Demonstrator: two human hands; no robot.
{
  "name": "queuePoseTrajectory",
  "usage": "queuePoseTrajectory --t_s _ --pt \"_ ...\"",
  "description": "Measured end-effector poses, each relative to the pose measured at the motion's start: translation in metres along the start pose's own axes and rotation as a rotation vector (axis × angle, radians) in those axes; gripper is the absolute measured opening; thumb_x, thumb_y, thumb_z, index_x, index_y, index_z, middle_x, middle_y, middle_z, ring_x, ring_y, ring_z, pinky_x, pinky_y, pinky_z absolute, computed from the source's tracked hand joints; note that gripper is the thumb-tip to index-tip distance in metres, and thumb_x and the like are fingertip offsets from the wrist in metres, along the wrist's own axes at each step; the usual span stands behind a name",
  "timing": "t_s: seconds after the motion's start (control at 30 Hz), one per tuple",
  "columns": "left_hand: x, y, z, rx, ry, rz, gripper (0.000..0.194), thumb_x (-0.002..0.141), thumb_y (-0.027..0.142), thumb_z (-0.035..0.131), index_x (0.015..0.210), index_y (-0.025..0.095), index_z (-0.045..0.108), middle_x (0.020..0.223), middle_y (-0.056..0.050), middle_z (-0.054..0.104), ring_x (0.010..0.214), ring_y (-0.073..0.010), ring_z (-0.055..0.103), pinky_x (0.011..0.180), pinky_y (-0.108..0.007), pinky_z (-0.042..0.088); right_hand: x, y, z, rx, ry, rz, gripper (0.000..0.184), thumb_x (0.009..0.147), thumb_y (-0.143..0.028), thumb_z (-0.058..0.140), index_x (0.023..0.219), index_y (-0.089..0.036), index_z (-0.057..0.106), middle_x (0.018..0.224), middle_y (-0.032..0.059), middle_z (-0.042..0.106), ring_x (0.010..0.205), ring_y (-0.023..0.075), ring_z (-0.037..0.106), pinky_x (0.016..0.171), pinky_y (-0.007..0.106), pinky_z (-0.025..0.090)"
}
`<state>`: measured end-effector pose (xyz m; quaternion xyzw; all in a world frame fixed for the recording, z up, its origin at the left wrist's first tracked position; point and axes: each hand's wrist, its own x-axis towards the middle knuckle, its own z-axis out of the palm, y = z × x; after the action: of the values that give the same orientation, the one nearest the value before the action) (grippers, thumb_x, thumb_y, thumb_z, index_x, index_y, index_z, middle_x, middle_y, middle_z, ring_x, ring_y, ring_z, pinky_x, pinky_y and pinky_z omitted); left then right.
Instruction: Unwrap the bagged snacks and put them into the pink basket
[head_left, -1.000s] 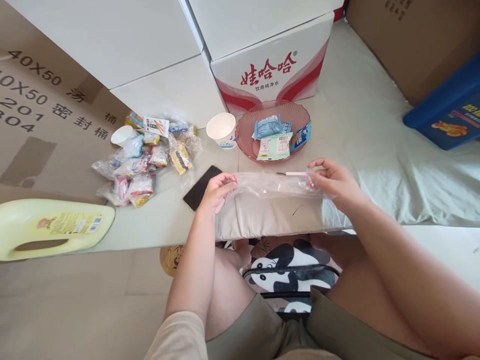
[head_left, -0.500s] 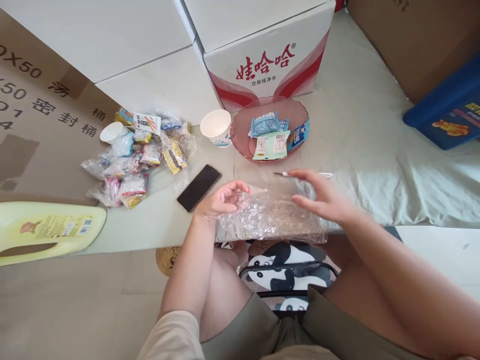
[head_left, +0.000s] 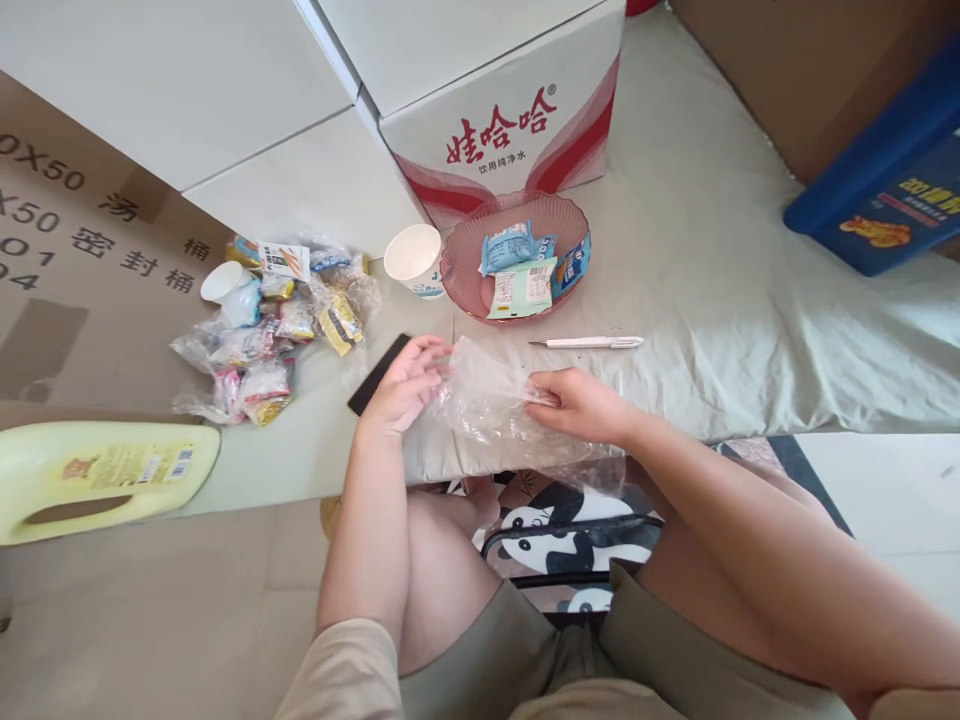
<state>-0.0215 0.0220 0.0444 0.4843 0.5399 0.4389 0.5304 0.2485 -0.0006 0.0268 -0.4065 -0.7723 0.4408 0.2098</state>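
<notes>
A clear crumpled plastic bag (head_left: 491,405) lies at the front edge of the cloth-covered surface (head_left: 697,300), between my hands. My left hand (head_left: 401,385) grips its left end with fingers curled, just in front of a black phone (head_left: 373,376). My right hand (head_left: 581,403) pinches the bag's right part, fingers closed on the film. A white pen-like tool (head_left: 589,342) rests on the cloth just beyond my right hand.
A pink bowl (head_left: 457,290) holds snack packets; a paper cup (head_left: 412,258) stands beside it. A pile of wrapped snacks (head_left: 274,325) lies at the left. Behind stand white cartons (head_left: 502,110). A yellow jug (head_left: 97,475) lies far left, a blue box (head_left: 885,190) at right.
The bag was held stretched wide between both hands; it was then lowered and my hands have come together, bunching it up. The view has shifted slightly right and down.
</notes>
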Motion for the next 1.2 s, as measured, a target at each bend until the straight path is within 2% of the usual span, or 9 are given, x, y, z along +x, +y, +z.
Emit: queuePoseTrajectory --t_s 0.1,0.2,0.3,0.37,0.53,0.6,0.7,0.93,1.2 --pt "-0.013 -0.001 0.017 0.182 0.558 0.553 0.013 0.072 0.019 0.064 0.08 0.021 0.055 0.079 0.0 0.058 0.074 -0.013 0.059 0.068 -0.027 0.049 -0.001 0.002 -0.001 0.082 0.101 -0.023 0.011 0.078 -0.023 0.055 0.069 -0.019 0.052 0.072 -0.0005 0.051 0.066 0.0133 0.048 0.066 0.027 0.035" --pt "-0.035 0.0 0.041 0.5 0.306 0.745 0.006 0.081 0.025 0.06 0.085 0.021 0.06 0.085 -0.004 0.064 0.085 -0.0176 0.064 0.082 -0.035 0.053 0.0 0.002 0.0 0.214 0.118 -0.015 0.008 0.079 -0.025 0.055 0.076 -0.018 0.057 0.078 0.0014 0.057 0.072 0.0149 0.052 0.069 0.028 0.039" --pt "-0.045 -0.001 0.062 0.695 -0.11 0.492 0.05 0.072 0.032 0.073 0.118 0.019 0.061 0.126 -0.012 0.065 0.118 -0.0261 0.061 0.101 -0.041 0.049 0.0 0.0 0.002 0.372 0.051 -0.041 0.013 0.082 -0.03 0.055 0.083 -0.018 0.06 0.078 0.0011 0.06 0.072 0.0154 0.054 0.069 0.029 0.042" --pt "-0.043 -0.002 0.068 0.655 -0.217 0.248 0.052 0.073 0.034 0.072 0.121 0.018 0.061 0.122 -0.012 0.069 0.111 -0.0254 0.065 0.096 -0.038 0.052 0.0 0.0 0.003 0.428 0.07 -0.044 0.016 0.083 -0.033 0.055 0.085 -0.018 0.06 0.082 0.0023 0.063 0.075 0.0162 0.056 0.072 0.031 0.045" --pt "-0.035 0.001 0.064 0.376 -0.164 -0.052 0.024 0.074 0.03 0.07 0.093 0.015 0.071 0.084 -0.004 0.074 0.076 -0.0182 0.068 0.074 -0.029 0.053 0.0 0.006 -0.001 0.362 0.375 -0.011 0.043 0.074 -0.04 0.069 0.11 -0.02 0.057 0.12 0.0115 0.062 0.1 0.0229 0.061 0.086 0.038 0.05" --pt "-0.037 0.005 0.062 0.234 -0.199 -0.111 0.025 0.069 0.029 0.076 0.09 0.016 0.073 0.081 -0.003 0.074 0.072 -0.0162 0.067 0.069 -0.026 0.052 -0.001 0.007 -0.003 0.378 0.304 -0.07 0.057 0.07 -0.041 0.074 0.119 -0.021 0.055 0.128 0.0126 0.06 0.111 0.0259 0.059 0.091 0.04 0.049" --pt "-0.04 0.008 0.062 0.039 -0.119 -0.132 0.033 0.063 0.031 0.084 0.09 0.016 0.073 0.08 -0.003 0.074 0.069 -0.0138 0.066 0.065 -0.023 0.051 -0.001 0.004 -0.001 0.403 0.11 -0.062 0.03 0.077 -0.038 0.066 0.1 -0.019 0.062 0.095 0.0063 0.068 0.088 0.0225 0.063 0.08 0.037 0.051" --pt "-0.036 0.0 0.074 -0.24 -0.035 -0.272 0.052 0.058 0.03 0.09 0.103 0.017 0.068 0.086 -0.005 0.075 0.072 -0.0155 0.069 0.067 -0.025 0.054 0.007 -0.001 0.009 0.589 0.323 0.069 0.023 0.079 -0.036 0.059 0.094 -0.019 0.059 0.089 0.0047 0.066 0.084 0.0206 0.061 0.074 0.033 0.05" --pt "-0.025 -0.012 0.076 -0.353 0.154 -0.343 0.028 0.067 0.023 0.071 0.093 0.015 0.066 0.073 -0.002 0.072 0.064 -0.0154 0.068 0.06 -0.025 0.055 0.01 0.002 0.0 0.698 0.164 0.099 0.028 0.077 -0.039 0.063 0.095 -0.018 0.058 0.09 0.0044 0.067 0.083 0.0203 0.062 0.077 0.035 0.049"
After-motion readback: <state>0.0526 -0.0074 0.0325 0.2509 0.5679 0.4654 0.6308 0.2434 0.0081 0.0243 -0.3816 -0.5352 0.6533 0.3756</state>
